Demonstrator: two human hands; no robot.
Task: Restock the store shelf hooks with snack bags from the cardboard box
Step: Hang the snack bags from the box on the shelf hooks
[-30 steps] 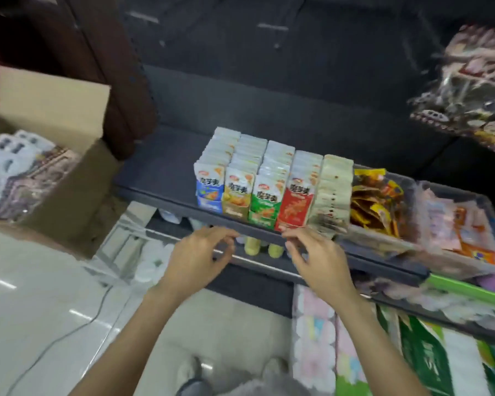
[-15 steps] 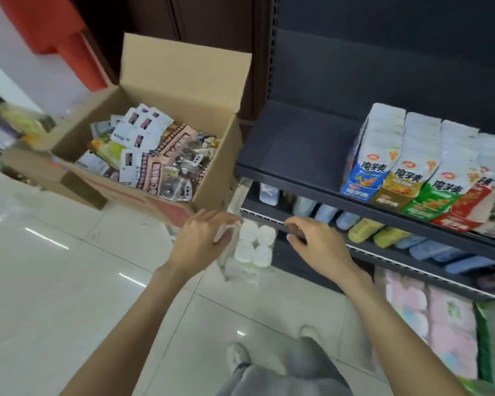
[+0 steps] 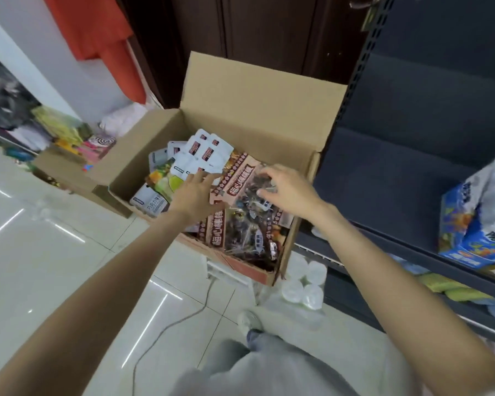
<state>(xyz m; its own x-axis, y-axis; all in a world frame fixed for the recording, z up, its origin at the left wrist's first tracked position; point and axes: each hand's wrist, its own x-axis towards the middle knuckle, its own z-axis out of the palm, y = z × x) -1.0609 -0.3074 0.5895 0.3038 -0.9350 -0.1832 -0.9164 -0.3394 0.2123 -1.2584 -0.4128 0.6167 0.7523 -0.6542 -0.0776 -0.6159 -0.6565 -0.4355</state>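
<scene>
An open cardboard box [image 3: 249, 110] stands on the floor at the left of the dark shelf unit [image 3: 397, 172]. It holds small white snack packets [image 3: 203, 151], a green and yellow bag [image 3: 163, 181] and large brown-bordered clear candy bags [image 3: 246, 195]. My left hand [image 3: 196, 192] reaches over the box with its fingers spread, just above the white packets and the edge of a candy bag. My right hand [image 3: 286, 187] hovers over the top candy bag with fingers loosely bent, touching its clear plastic. Neither hand holds anything.
Blue boxed snacks [image 3: 475, 224] sit on the shelf at the right. White cup lids [image 3: 306, 281] lie below the box's corner. A grey cable [image 3: 166, 330] runs across the tiled floor. Another box of goods [image 3: 69, 155] stands at the left. My foot [image 3: 249, 321] is near the box.
My view has swung left from the shelf to the box. Both hands have left the shelf edge and moved over the box's contents.
</scene>
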